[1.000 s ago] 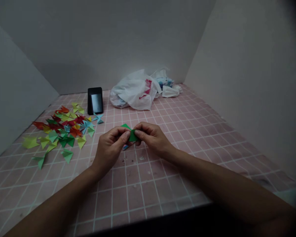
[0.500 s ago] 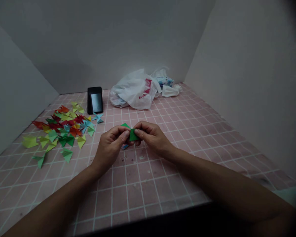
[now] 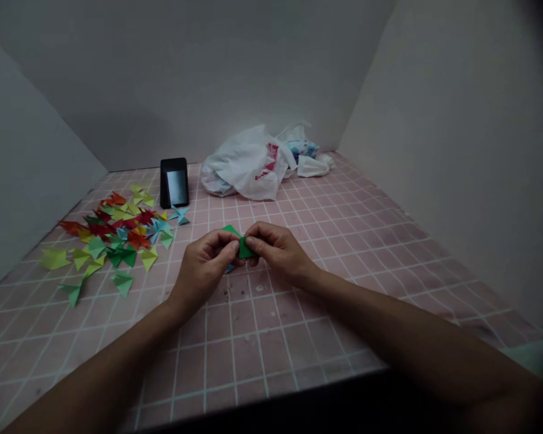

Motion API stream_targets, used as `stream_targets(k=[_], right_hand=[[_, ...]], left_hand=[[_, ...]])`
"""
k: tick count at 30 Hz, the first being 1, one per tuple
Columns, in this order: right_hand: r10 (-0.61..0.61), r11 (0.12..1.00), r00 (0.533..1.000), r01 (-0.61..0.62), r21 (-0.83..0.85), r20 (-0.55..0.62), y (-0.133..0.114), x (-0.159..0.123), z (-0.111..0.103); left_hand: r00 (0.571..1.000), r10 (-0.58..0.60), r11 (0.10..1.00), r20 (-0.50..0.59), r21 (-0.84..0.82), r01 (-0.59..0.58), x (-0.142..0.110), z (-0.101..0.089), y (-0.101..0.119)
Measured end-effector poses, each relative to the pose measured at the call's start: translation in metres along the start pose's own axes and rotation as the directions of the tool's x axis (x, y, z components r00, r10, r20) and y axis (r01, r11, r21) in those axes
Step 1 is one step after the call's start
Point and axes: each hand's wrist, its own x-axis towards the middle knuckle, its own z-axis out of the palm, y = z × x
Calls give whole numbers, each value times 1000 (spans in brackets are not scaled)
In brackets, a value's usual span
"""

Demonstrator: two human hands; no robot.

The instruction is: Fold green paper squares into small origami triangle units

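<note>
A small folded piece of green paper is pinched between both hands over the middle of the table. My left hand grips its left side with thumb and fingers. On the right side, my right hand presses it between thumb and forefinger. More green paper shows behind the left fingers; whether it is the same sheet I cannot tell. Just below the left fingertips a bit of something blue peeks out, mostly hidden. To the left of my hands lies a spread of folded paper shapes in red, orange, yellow, green and blue.
A black phone-like device stands upright behind the paper shapes. White plastic bags rest against the back wall, with a crumpled white wrapper to their right. Pink tiled cloth covers the table, walled at the back and sides.
Both hands stay in nearly the same place. The visible green paper between the thumbs has shifted slightly and looks a little smaller.
</note>
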Motion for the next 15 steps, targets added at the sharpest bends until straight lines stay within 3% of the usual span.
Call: stream_targets(k=[15], right_hand=[[-48,997,999,49,54,-14,3,-2,5]], left_hand=[[995,93,974,-36,210,-83,1,2,1]])
